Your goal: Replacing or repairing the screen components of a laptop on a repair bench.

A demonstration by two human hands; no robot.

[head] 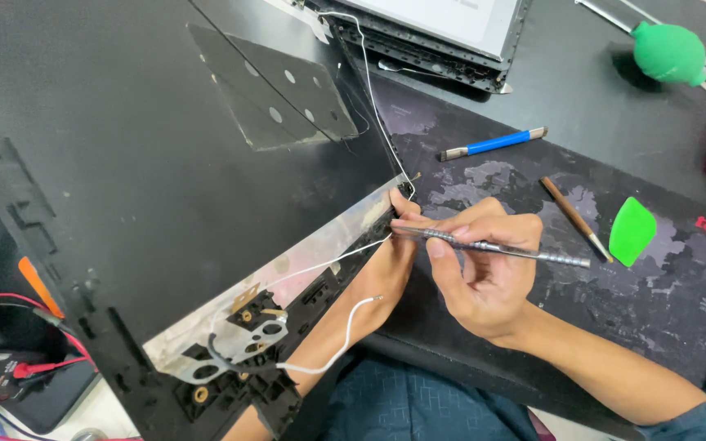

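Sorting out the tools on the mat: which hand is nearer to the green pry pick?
Right. The right hand, holding a metal tool, is just left of the green pry pick; the left hand grips the lid's edge, farther left.

This looks like an electronics repair workshop: a dark worktop with a printed mat carries an opened laptop lid, a green dust blower, a plastic pry pick and a multimeter with red leads.
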